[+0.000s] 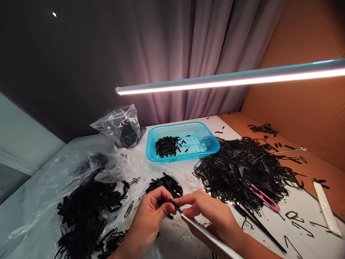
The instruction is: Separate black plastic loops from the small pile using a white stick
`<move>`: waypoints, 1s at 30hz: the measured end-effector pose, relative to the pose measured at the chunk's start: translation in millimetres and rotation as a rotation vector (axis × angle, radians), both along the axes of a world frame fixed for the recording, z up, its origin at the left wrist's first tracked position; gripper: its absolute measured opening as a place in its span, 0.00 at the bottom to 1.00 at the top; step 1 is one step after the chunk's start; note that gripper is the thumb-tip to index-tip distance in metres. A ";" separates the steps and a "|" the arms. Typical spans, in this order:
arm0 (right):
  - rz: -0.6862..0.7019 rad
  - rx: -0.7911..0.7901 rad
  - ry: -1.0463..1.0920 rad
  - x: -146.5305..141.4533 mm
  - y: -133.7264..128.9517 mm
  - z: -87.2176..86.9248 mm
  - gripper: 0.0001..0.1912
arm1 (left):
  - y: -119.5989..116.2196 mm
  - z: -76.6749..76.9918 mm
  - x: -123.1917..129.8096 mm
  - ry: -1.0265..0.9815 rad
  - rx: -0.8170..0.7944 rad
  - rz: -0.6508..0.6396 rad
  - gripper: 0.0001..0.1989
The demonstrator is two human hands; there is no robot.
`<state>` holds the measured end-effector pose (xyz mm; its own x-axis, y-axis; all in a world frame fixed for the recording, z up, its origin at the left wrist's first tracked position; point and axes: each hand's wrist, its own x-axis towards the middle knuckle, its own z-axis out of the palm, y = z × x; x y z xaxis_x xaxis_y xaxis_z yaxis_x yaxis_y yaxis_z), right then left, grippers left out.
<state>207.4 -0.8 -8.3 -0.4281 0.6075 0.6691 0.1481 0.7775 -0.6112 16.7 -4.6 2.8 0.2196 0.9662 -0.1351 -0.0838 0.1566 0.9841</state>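
The small black piece (172,202) at the left hand (153,212) is largely covered by fingertips; its exact contact with the white-handled tool (210,236) cannot be determined. The tool's rear end is cut off by the lower edge, as are both forearms (254,246). Part of the right hand (210,210) is concealed behind the handle. The heap of short black pieces (165,185) is partly hidden by the hands. The lamp (229,83) is cut off by the right edge. Bag (114,124) contents are blurred by film. Dark specks (175,233) are too small to be identified.
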 end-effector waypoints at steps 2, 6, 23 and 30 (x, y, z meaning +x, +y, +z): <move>-0.053 0.125 -0.083 -0.7 -4.6 3.1 0.07 | -1.6 -0.7 2.5 -0.014 0.004 0.006 0.14; -0.107 0.296 -0.225 -4.7 -16.0 10.7 0.08 | -6.4 0.4 10.5 -0.146 -0.069 0.005 0.11; -0.042 -0.242 0.215 0.4 -8.4 12.3 0.03 | -8.7 -1.3 9.7 -0.122 0.005 0.054 0.18; 0.048 -0.014 0.115 0.4 -1.7 1.5 0.05 | -5.9 1.1 6.9 -0.079 0.031 0.054 0.19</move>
<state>207.8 -2.6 -6.8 -0.3775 0.5977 0.7073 0.0391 0.7735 -0.6326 23.6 -10.5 3.9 0.1754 0.9804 -0.0893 -0.1689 0.1193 0.9784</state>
